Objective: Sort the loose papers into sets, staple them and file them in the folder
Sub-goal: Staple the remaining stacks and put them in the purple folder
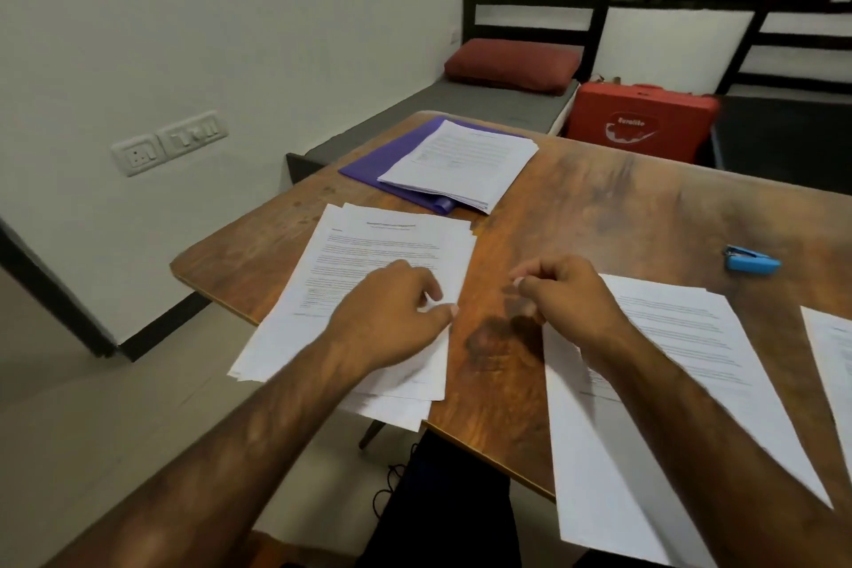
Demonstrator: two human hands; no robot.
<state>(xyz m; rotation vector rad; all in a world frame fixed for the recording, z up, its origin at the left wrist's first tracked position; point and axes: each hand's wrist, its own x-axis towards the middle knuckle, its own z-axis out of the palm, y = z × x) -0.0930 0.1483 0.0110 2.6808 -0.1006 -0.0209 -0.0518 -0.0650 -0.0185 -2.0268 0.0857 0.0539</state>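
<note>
- The left stack [369,240] of printed sheets lies fanned and uneven just in front of the folder [369,164]. Its near corners hang past the counter [599,208] edge, so it looks loose and not yet squared.
- The left hand [396,314] rests on it with fingers curled, seemingly pinching the right edge of a top sheet, likely to lift it off for sorting.
- The right hand [562,295] hovers over bare wood to the folder's near right, fingers curled in with nothing visible in them — probably ready to take that sheet.
- A right stack [682,337] lies nearer and further right of the folder, under the right forearm.
- The folder lies open with a filed pile [465,161] on it, so some sets look done.
- The stapler [751,262] sits well right of the folder — untouched, within reach.
</note>
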